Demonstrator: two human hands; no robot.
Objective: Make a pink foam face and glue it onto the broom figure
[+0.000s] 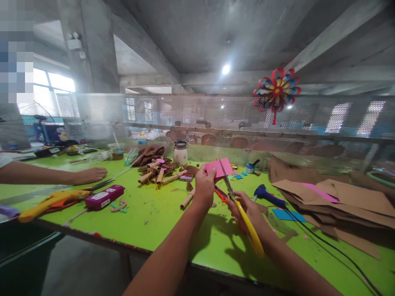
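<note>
Pinched in my left hand (204, 185) is a small piece of pink paper (226, 166), held up above the green table. My right hand (247, 207) grips a pair of scissors (247, 224) with yellow handles. The scissor blades point away from me and lie across the pink paper; whether they have cut into it, I cannot tell. Below and beyond my left hand lies a brown paper tube (187, 200). A red-orange tool (221, 194), partly hidden, is on the table between my hands. A blue glue gun (269, 196) with a black cord rests right of my right hand.
Brown paper sheets (348, 197) are stacked at the right, near a blue paper piece (288, 214). Paper tubes (151, 174) lie mid-table before a jar (180, 153). At left are a purple power strip (105, 197), yellow scissors (55, 202) and another person's hand (91, 175).
</note>
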